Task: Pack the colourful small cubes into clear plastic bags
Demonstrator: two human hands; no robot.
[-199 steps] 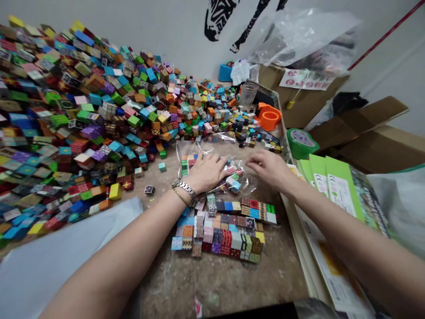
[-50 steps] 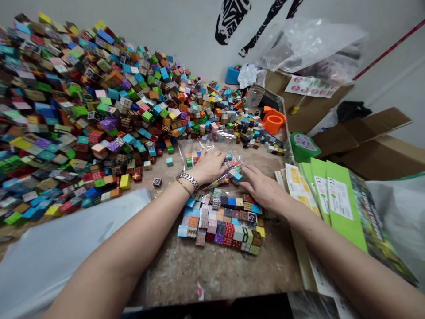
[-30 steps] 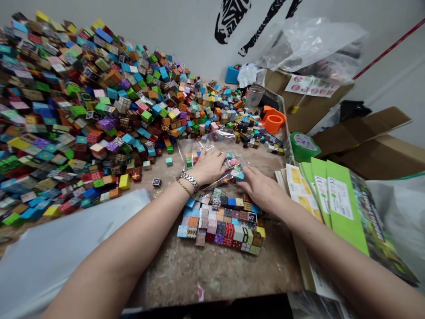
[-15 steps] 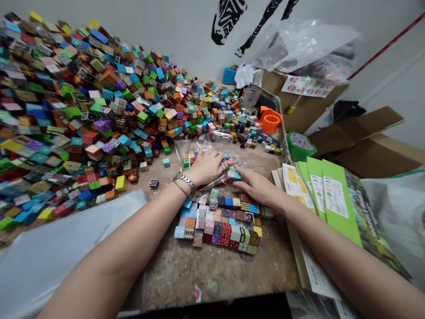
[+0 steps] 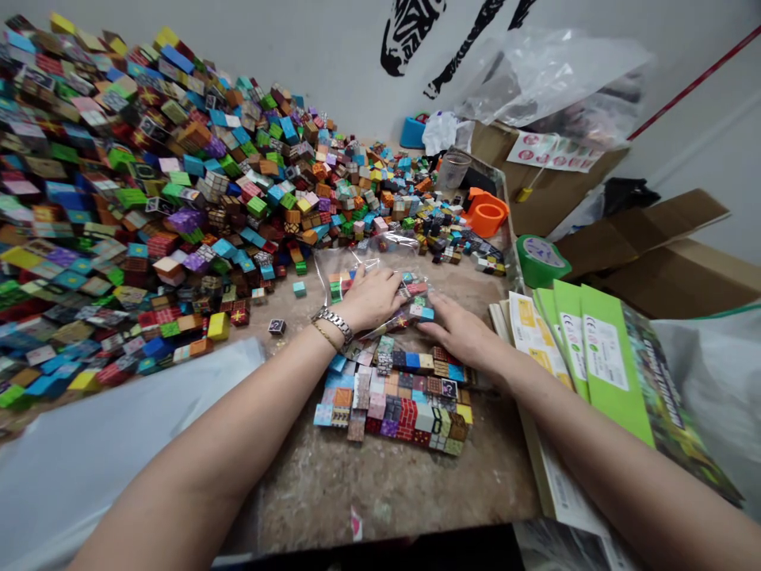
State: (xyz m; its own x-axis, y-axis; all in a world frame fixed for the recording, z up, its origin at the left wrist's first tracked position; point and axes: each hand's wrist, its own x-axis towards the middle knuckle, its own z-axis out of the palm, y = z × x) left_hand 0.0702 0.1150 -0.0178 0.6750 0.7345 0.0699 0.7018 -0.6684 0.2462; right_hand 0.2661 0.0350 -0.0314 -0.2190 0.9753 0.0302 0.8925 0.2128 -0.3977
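Two hands are seen in the head view, both brought to the clear bag (image 5: 333, 260) at mid-table! The bag is laid flat, with small blocks (image 5: 422, 312) showing through it. It is covered by the left hand (image 5: 369, 301), palm down, fingers spread, nothing seen pinched; a watch (image 5: 334, 323) is worn on that wrist. At the bag's right edge, the blocks are met by the right hand (image 5: 460, 329), its fingers stretched out and its thumb held apart; whether the blocks are actually touched cannot be told. Just below, on the near side, a block cluster (image 5: 404, 396) is set out in packed rows on the table (image 5: 380, 492). Beyond and to the left, a huge pile (image 5: 196, 182) is heaped against the wall. Plastic sheets (image 5: 131, 420) are laid by the left forearm, green cards (image 5: 609, 341) by the right.
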